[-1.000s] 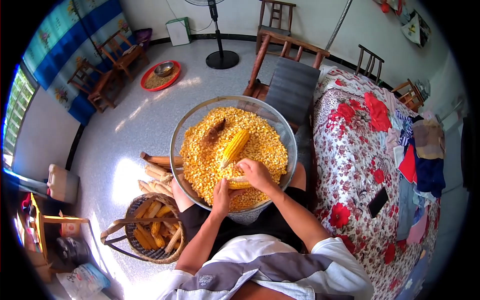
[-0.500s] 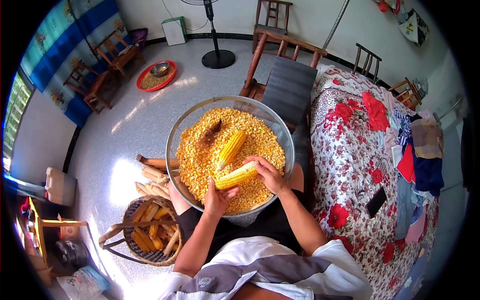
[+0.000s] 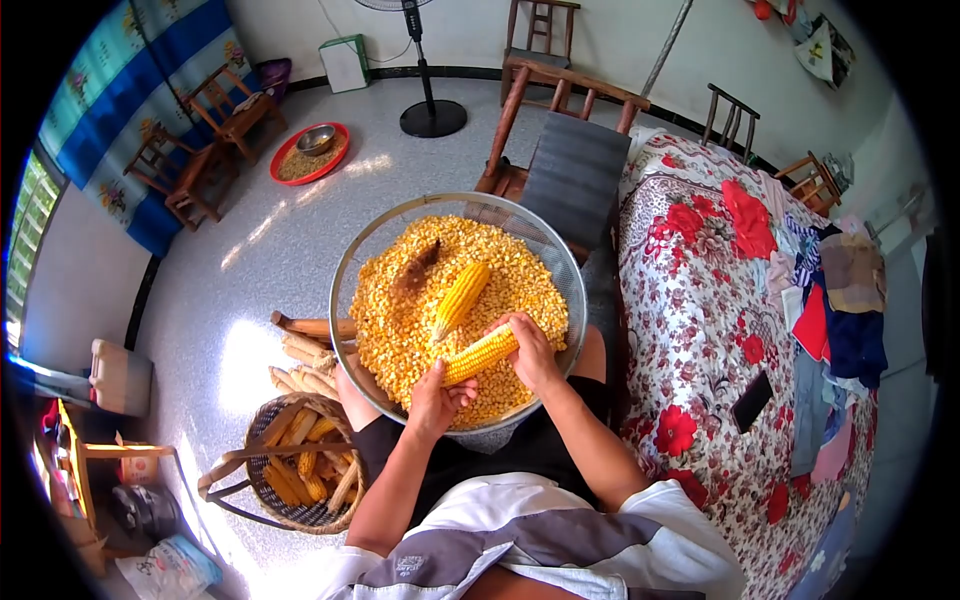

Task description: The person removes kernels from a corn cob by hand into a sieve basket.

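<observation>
A round mesh basin point(image 3: 350, 250) full of loose yellow corn kernels point(image 3: 400, 340) rests over my lap. One corn cob point(image 3: 480, 357) lies slanted between my hands. My left hand point(image 3: 433, 402) holds its lower left end, and my right hand point(image 3: 532, 352) grips the upper right end. A second yellow cob point(image 3: 462, 296) lies on the kernels just beyond, touched by neither hand. Dark brown corn silk point(image 3: 416, 268) sits on the kernels to its left.
A handled woven basket point(image 3: 340, 522) with several cobs stands at lower left, beside bare cobs point(image 3: 305, 378) on the floor. Farther off are a red tray point(image 3: 340, 160), a fan point(image 3: 433, 118) and wooden chairs point(image 3: 190, 180). At right, a flowered bed point(image 3: 690, 300) bears clothes and a phone point(image 3: 751, 400).
Between my hands the cob has turned from nearly level to slanted, its right end raised. My right hand has moved right and now wraps that end. The view has shifted slightly.
</observation>
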Action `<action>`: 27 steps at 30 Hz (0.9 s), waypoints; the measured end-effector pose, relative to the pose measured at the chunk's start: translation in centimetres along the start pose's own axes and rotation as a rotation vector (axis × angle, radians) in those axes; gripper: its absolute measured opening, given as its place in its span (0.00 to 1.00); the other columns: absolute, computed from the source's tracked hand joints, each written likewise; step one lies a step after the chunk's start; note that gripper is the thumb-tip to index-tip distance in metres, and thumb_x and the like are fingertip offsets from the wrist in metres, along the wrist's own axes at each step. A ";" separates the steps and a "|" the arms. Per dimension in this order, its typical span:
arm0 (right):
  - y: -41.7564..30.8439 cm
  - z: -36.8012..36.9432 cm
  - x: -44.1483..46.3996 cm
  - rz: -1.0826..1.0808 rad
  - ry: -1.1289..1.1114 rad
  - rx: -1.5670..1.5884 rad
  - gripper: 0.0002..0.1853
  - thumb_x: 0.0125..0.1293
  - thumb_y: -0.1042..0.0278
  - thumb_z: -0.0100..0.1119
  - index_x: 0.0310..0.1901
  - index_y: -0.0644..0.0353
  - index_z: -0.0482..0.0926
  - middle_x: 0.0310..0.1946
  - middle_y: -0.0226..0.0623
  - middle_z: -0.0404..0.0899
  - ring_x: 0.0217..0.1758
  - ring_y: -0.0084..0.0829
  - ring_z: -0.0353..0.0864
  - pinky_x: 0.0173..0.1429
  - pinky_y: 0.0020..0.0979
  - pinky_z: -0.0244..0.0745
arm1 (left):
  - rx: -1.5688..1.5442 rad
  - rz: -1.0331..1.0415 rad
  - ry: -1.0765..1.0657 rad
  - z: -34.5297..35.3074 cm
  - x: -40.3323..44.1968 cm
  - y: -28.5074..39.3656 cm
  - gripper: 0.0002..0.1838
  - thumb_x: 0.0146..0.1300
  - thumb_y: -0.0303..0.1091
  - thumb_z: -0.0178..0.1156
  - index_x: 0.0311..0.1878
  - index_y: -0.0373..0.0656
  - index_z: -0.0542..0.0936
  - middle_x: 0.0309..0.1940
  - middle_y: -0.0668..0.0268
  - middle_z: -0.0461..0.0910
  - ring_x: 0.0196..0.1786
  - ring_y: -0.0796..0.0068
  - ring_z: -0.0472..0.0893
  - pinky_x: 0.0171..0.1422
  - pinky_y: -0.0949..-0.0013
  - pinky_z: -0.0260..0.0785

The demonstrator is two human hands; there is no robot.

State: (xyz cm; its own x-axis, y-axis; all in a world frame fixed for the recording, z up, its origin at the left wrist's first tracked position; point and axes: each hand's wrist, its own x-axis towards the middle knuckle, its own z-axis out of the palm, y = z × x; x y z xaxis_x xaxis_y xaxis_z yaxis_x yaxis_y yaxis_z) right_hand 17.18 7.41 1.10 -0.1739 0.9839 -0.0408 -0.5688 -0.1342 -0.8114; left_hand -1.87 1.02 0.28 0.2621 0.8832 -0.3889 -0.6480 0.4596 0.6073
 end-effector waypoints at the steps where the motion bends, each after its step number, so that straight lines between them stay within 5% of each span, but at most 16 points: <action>1: 0.1 0.0 0.2 0.008 0.079 0.013 0.15 0.77 0.58 0.43 0.43 0.61 0.73 0.37 0.38 0.77 0.44 0.32 0.80 0.53 0.35 0.76 | 0.032 0.028 0.001 0.2 0.0 0.0 0.26 0.76 0.52 0.42 0.50 0.33 0.73 0.33 0.53 0.83 0.33 0.65 0.83 0.36 0.69 0.76; 6: 0.4 -0.1 0.8 0.039 0.249 -0.004 0.17 0.77 0.55 0.45 0.36 0.60 0.74 0.30 0.35 0.77 0.36 0.29 0.81 0.44 0.32 0.78 | 0.079 0.019 0.024 1.0 -0.1 -0.1 0.27 0.76 0.53 0.39 0.50 0.33 0.73 0.33 0.52 0.83 0.32 0.65 0.83 0.35 0.69 0.76; 14: 0.0 0.4 0.3 0.126 0.077 0.034 0.10 0.72 0.63 0.53 0.45 0.61 0.73 0.39 0.37 0.78 0.45 0.29 0.79 0.50 0.32 0.75 | -0.050 -0.037 0.065 -0.5 0.6 -0.2 0.29 0.76 0.55 0.36 0.51 0.34 0.72 0.32 0.51 0.82 0.32 0.63 0.83 0.33 0.67 0.75; 21: 2.0 -1.9 0.5 0.107 0.211 -0.079 0.09 0.72 0.63 0.55 0.44 0.58 0.73 0.39 0.36 0.78 0.45 0.28 0.79 0.49 0.30 0.75 | 0.128 0.002 0.075 0.6 0.2 -0.3 0.28 0.76 0.53 0.40 0.49 0.31 0.73 0.32 0.49 0.82 0.29 0.64 0.83 0.32 0.69 0.76; 27: 0.4 -0.3 0.0 0.243 0.286 0.281 0.10 0.70 0.61 0.58 0.43 0.57 0.73 0.38 0.31 0.77 0.41 0.22 0.78 0.38 0.26 0.75 | 0.071 -0.007 0.100 -0.1 0.4 -0.4 0.27 0.76 0.53 0.40 0.52 0.34 0.72 0.32 0.50 0.82 0.30 0.62 0.83 0.32 0.67 0.75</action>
State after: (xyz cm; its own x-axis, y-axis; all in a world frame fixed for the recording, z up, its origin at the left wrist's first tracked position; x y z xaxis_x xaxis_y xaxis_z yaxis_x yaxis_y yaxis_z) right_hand 17.20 7.37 0.59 -0.1235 0.9077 -0.4011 -0.7417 -0.3529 -0.5704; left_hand -1.58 1.24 -0.16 0.1916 0.8678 -0.4584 -0.5931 0.4745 0.6504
